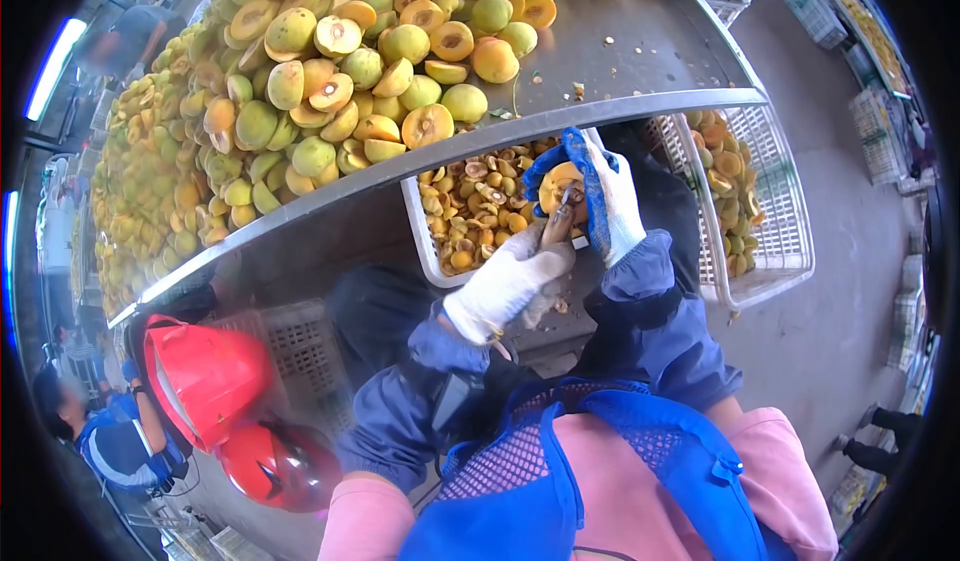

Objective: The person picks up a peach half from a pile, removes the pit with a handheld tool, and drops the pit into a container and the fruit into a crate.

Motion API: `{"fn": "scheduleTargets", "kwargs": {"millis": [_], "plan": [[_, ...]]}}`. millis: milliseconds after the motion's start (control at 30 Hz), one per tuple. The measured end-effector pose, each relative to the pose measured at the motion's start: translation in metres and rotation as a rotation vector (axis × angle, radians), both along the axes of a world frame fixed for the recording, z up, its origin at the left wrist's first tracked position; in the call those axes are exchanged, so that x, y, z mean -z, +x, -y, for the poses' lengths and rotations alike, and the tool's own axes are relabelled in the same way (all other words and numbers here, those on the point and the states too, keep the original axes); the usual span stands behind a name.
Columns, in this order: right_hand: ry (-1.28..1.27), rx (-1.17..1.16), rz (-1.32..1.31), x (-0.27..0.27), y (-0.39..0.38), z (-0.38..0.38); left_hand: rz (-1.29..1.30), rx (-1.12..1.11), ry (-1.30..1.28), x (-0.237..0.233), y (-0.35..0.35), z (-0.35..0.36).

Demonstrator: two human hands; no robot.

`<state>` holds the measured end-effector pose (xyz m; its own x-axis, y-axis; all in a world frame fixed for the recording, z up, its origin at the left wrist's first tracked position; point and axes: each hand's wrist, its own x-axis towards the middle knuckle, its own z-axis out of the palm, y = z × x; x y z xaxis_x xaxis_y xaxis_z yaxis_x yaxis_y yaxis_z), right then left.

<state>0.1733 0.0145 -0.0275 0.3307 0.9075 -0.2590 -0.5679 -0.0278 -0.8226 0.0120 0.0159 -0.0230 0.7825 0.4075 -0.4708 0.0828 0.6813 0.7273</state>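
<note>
My right hand [612,196], in a white and blue glove, cups a yellow peach half [556,187], cut face toward me. My left hand [510,289], in a white glove, is closed around the handle of a small pitting knife [559,225]. The knife's metal tip meets the cut face near its brown centre. Exactly how deep the tip sits cannot be made out. Beneath and beside the hands stands a white crate [418,236] holding small yellow pieces and pits.
A metal table [640,56] in front bears a large heap of halved peaches [330,91]; its raised edge runs above my hands. On the right stands a white basket [785,211] of peach halves. Red containers [210,376] are at lower left. A co-worker [120,441] is at far left.
</note>
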Motion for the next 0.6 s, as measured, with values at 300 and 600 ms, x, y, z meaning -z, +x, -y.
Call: {"fn": "scheduleTargets", "kwargs": {"millis": [300, 600], "plan": [[0.121, 0.228, 0.199, 0.018, -0.012, 0.004, -0.094, 0.018, 0.010, -0.004, 0.000, 0.003], [0.131, 0.420, 0.219, 0.049, 0.011, -0.004, 0.093, -0.273, -0.288, 0.027, 0.006, -0.008]]}}
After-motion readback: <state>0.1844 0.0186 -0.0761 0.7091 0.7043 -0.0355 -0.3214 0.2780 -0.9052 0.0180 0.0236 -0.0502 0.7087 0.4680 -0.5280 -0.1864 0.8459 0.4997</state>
